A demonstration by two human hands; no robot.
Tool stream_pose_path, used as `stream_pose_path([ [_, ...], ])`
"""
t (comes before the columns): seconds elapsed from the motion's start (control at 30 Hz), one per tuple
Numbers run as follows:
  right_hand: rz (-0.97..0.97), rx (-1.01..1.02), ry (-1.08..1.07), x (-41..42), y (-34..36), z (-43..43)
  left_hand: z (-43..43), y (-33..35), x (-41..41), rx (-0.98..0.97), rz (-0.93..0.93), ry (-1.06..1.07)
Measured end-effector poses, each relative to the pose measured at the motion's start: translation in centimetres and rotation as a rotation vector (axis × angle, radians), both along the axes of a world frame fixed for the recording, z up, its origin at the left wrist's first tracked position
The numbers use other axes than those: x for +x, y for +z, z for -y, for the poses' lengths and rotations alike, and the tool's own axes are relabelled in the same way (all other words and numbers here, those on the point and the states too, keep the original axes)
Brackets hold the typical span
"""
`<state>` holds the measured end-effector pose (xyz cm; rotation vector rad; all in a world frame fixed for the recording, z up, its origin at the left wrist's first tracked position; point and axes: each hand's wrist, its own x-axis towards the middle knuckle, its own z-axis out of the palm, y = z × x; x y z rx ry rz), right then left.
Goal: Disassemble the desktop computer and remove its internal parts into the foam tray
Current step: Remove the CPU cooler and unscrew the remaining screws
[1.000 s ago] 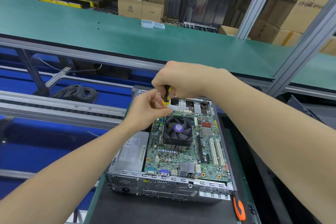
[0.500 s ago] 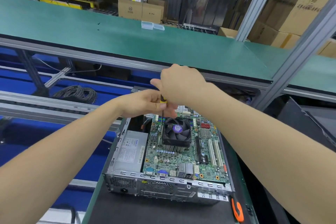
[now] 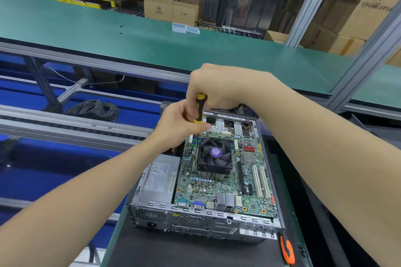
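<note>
An open desktop computer case lies in front of me, its green motherboard exposed. A black CPU fan sits on its heatsink near the board's far end, and a grey power supply fills the left side. My right hand grips the top of a yellow-and-black screwdriver held upright. My left hand pinches the lower part of its handle. The shaft runs down to the fan's left edge.
A dark mat lies under the case. An orange-handled tool rests at the case's near right corner. A green conveyor crosses behind, with two clear boxes on it. A cable coil lies at the left.
Both hands stay on the screwdriver above the fan's left side. The grip has shifted a little, so more of the yellow-and-black handle shows between the two hands.
</note>
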<state>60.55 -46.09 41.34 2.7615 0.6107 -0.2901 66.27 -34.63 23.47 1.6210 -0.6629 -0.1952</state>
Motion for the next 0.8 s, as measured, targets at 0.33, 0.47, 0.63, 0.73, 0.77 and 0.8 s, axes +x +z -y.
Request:
stream_pose_path([
  [0.33, 0.349, 0.279, -0.322, -0.7, -2.6, 0.9, 1.7, -0.4, -0.8, 0.03, 0.011, 0.217],
  [0.47, 0.427, 0.343, -0.384, -0.9, -3.8, 0.3, 0.1, 1.1, 0.7, 0.042, -0.055, -0.255],
  [0.63, 0.373, 0.364, -0.419, -0.4, -3.3, 1.0, -1.2, 2.6, 3.2, 0.083, -0.243, -0.689],
  [0.73, 0.282, 0.306, -0.302, -0.1, -2.7, 1.5, -0.8, 2.3, 3.2, 0.062, -0.194, -0.539],
  [0.77, 0.239, 0.277, -0.245, -0.2, -2.3, 1.6, -0.7, 2.2, 2.9, 0.041, -0.181, -0.48],
  [0.8, 0.199, 0.258, -0.185, -0.3, -1.9, 1.7, -0.6, 1.9, 2.6, 0.033, -0.161, -0.406],
])
